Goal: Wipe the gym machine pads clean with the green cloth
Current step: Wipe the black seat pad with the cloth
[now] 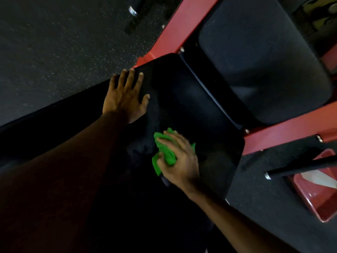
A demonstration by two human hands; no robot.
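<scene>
A black gym machine pad (191,99) fills the middle of the head view. My left hand (125,97) rests flat on its left edge with the fingers spread. My right hand (179,159) grips a bunched green cloth (165,152) and presses it onto the nearer part of the same pad. A second, greyer pad (264,66) lies beyond it to the upper right, with a narrow gap between the two.
A red steel frame (284,128) runs along both sides of the pads. A black bar with a metal end cap (299,168) juts out at the right above a red footplate (317,194). Speckled dark rubber floor (54,42) spreads to the left.
</scene>
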